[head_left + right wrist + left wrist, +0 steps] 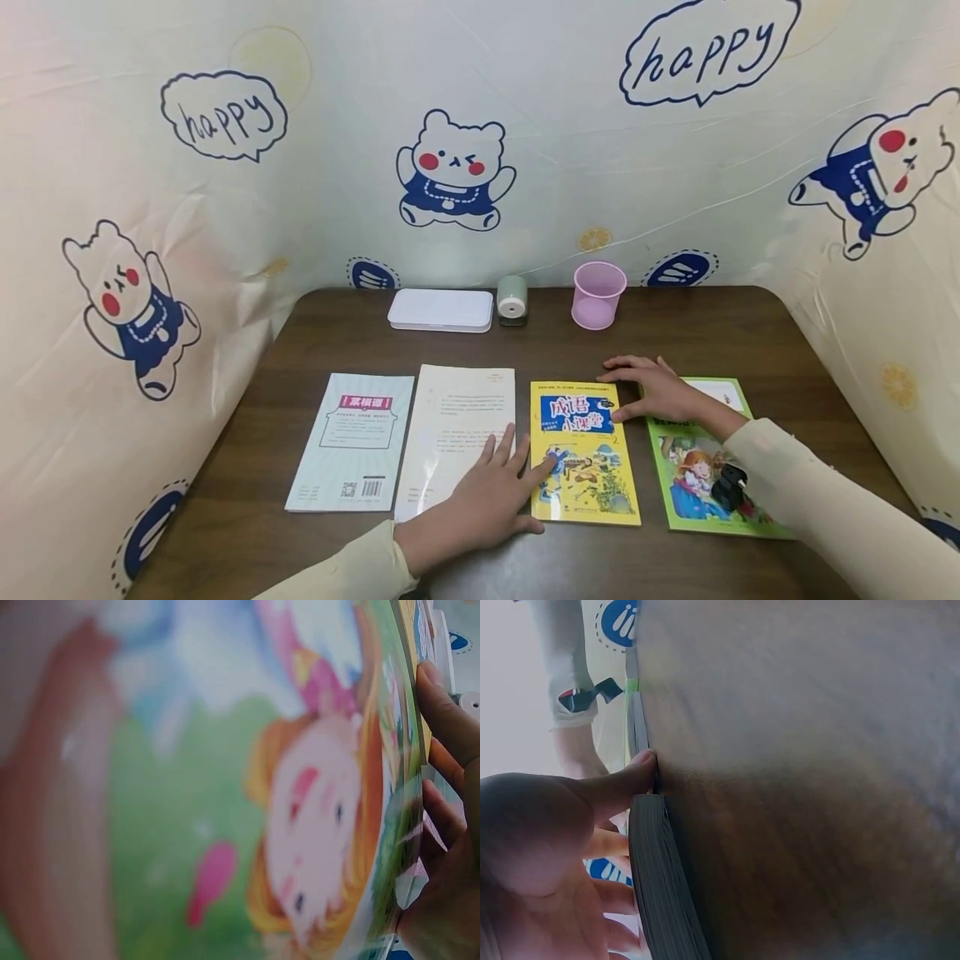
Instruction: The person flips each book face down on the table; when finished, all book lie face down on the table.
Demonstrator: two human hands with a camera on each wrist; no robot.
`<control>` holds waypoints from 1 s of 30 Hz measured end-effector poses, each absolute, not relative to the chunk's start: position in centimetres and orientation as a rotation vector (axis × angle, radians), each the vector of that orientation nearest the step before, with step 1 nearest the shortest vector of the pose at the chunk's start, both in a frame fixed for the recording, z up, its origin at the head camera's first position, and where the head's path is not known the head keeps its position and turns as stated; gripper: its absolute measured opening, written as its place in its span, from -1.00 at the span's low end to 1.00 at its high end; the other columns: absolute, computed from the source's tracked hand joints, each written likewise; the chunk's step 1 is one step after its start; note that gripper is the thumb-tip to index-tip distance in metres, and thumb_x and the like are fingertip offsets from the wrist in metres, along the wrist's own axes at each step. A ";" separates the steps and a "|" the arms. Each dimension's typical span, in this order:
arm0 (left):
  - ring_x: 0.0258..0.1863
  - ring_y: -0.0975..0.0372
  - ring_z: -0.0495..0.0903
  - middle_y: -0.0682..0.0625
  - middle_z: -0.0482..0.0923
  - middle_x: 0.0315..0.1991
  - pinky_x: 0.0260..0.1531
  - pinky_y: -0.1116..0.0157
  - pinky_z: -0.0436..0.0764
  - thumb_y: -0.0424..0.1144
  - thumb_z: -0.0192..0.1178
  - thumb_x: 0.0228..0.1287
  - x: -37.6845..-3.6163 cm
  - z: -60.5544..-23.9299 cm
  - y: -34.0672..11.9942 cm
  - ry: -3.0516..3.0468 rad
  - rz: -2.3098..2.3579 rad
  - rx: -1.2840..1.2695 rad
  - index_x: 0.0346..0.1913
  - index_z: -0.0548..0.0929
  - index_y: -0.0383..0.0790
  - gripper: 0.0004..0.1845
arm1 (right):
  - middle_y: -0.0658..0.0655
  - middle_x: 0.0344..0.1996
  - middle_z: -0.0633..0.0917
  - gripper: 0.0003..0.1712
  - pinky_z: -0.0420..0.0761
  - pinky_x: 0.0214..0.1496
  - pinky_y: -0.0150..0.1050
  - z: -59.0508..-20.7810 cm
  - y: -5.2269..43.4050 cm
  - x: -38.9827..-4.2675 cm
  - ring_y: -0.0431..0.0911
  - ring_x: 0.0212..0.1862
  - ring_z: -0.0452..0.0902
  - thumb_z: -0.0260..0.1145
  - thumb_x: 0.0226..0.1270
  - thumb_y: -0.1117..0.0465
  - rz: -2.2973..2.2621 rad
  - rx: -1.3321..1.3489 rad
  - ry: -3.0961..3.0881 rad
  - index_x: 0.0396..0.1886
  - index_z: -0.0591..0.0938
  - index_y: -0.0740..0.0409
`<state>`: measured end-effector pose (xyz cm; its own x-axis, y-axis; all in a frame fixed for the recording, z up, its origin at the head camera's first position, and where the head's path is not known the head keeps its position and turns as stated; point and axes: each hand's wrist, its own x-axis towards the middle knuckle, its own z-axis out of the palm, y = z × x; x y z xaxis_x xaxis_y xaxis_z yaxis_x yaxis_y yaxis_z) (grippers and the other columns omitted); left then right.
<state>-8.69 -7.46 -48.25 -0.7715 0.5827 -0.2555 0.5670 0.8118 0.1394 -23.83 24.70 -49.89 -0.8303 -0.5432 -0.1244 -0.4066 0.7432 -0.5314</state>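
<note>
Now flanking the yellow book [586, 454] on the bench [345, 342], left hand [487, 500] and right hand [660, 393] spread at its side edges; showing a strip of wood beside the green book [693, 492], partly hidden behind a sleeve [817, 500].

The white book [450, 446] has a hidden lower right corner and illegible print [474, 409].
</note>
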 end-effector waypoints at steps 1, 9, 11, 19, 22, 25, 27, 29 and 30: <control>0.64 -0.17 -0.14 -0.22 0.05 0.63 0.57 -0.14 0.06 0.43 0.20 0.28 -8.7 -48.2 -7.4 2.711 0.073 0.881 0.64 0.14 0.25 -0.05 | 0.23 0.47 0.43 -0.23 -0.26 0.40 0.64 -49.9 24.7 -23.8 0.33 0.53 0.17 0.55 0.15 -0.25 -0.729 -0.741 2.672 0.32 0.65 -0.08; 0.63 -0.20 -0.10 -0.24 0.08 0.62 0.57 -0.12 0.08 0.41 0.19 0.30 -8.6 -48.1 -7.2 2.725 0.037 0.895 0.64 0.16 0.22 -0.07 | 0.23 0.47 0.43 -0.30 -0.28 0.39 0.64 -49.7 24.6 -23.6 0.34 0.53 0.17 0.56 0.16 -0.22 -0.768 -0.728 2.662 0.27 0.67 -0.10; 0.63 -0.21 -0.08 -0.25 0.10 0.62 0.56 -0.12 0.10 0.40 0.20 0.29 -8.6 -48.0 -7.2 2.731 0.039 0.898 0.64 0.17 0.22 -0.08 | 0.23 0.47 0.43 -0.30 -0.28 0.39 0.64 -49.7 24.6 -23.6 0.34 0.53 0.17 0.56 0.16 -0.22 -0.766 -0.724 2.662 0.27 0.67 -0.10; 0.63 -0.22 -0.14 -0.27 0.06 0.62 0.57 -0.15 0.06 0.34 0.27 0.30 -8.7 -48.2 -7.4 2.715 0.179 0.880 0.63 0.19 0.19 -0.08 | 0.21 0.49 0.41 -0.29 -0.28 0.41 0.63 -49.9 24.6 -23.7 0.33 0.54 0.15 0.54 0.16 -0.25 -0.740 -0.706 2.669 0.28 0.66 -0.12; 0.63 -0.21 -0.17 -0.26 0.03 0.63 0.56 -0.17 0.04 0.30 0.28 0.30 -8.8 -48.1 -7.6 2.694 0.269 0.868 0.64 0.18 0.19 -0.08 | 0.21 0.48 0.42 -0.29 -0.28 0.41 0.63 -49.9 24.6 -23.7 0.33 0.54 0.15 0.54 0.16 -0.25 -0.740 -0.706 2.671 0.28 0.66 -0.13; 0.64 -0.19 -0.16 -0.26 0.02 0.63 0.56 -0.18 0.05 0.28 0.29 0.31 -8.8 -48.0 -7.8 2.677 0.340 0.861 0.64 0.18 0.18 -0.09 | 0.20 0.48 0.42 -0.29 -0.27 0.41 0.63 -49.9 24.6 -23.7 0.32 0.54 0.16 0.54 0.16 -0.26 -0.740 -0.711 2.673 0.28 0.66 -0.13; 0.63 -0.18 -0.14 -0.26 0.01 0.63 0.55 -0.18 0.07 0.27 0.29 0.32 -8.8 -47.8 -7.8 2.669 0.375 0.855 0.64 0.18 0.15 -0.09 | 0.20 0.48 0.42 -0.29 -0.27 0.40 0.64 -50.0 24.6 -23.7 0.32 0.54 0.16 0.54 0.16 -0.26 -0.740 -0.715 2.674 0.27 0.66 -0.13; 0.63 -0.16 -0.12 -0.26 0.01 0.63 0.55 -0.17 0.09 0.26 0.30 0.32 -8.8 -47.8 -7.8 2.662 0.410 0.843 0.64 0.19 0.12 -0.09 | 0.20 0.48 0.42 -0.30 -0.27 0.40 0.64 -50.0 24.6 -23.7 0.32 0.54 0.16 0.54 0.16 -0.26 -0.740 -0.717 2.674 0.27 0.66 -0.13; 0.63 -0.15 -0.11 -0.25 0.00 0.63 0.55 -0.17 0.09 0.25 0.31 0.32 -8.8 -47.7 -7.7 2.657 0.431 0.834 0.64 0.18 0.10 -0.08 | 0.20 0.48 0.42 -0.30 -0.27 0.40 0.64 -50.0 24.6 -23.7 0.32 0.54 0.16 0.54 0.16 -0.26 -0.741 -0.716 2.674 0.27 0.66 -0.12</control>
<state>-8.76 -7.72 -47.68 -0.7775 0.5920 -0.2119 0.4948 0.7840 0.3749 -23.74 24.61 -49.95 -0.8396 -0.5280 -0.1277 -0.3869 0.7462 -0.5417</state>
